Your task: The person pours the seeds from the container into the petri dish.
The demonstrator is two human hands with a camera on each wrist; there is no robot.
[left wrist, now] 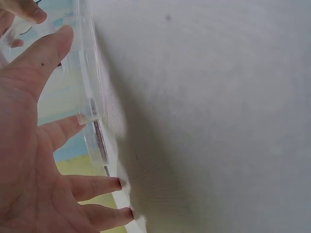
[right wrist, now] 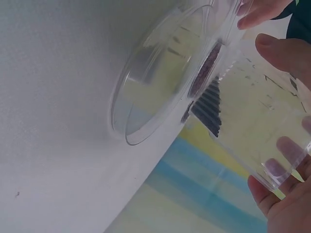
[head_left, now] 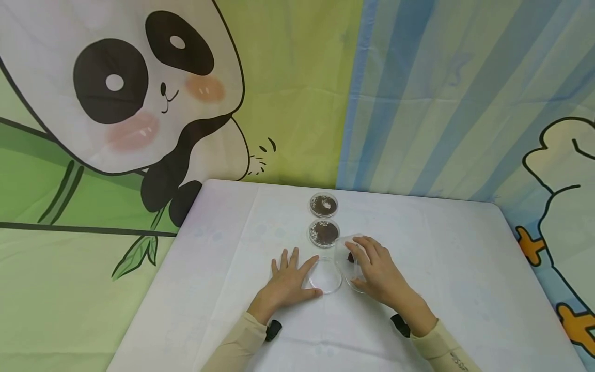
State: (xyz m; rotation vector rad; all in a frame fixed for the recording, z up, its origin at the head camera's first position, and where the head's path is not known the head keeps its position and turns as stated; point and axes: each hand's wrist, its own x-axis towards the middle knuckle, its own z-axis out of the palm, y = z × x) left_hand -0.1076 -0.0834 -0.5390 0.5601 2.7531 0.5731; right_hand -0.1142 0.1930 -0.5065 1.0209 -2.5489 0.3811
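Note:
My right hand [head_left: 380,271] grips a clear rectangular plastic box [right wrist: 257,116], tilted, between thumb and fingers. A dark ribbed mass [right wrist: 210,109] shows at one corner of the box. My left hand [head_left: 290,283] lies with fingers spread, its thumb and index finger at the rim of a clear, bare petri dish [head_left: 325,276]. Beside that dish, partly hidden under the box and my right hand, is another clear round piece [head_left: 350,285]. Behind them stand two petri dishes, a nearer one [head_left: 325,233] and a farther one [head_left: 323,205], both holding dark, soil-like material with white specks.
A white-covered table [head_left: 251,232] carries everything. Beyond its back edge hangs a printed curtain [head_left: 297,93] with a panda and stripes. Black straps sit at the left wrist [head_left: 273,330] and right wrist [head_left: 401,325].

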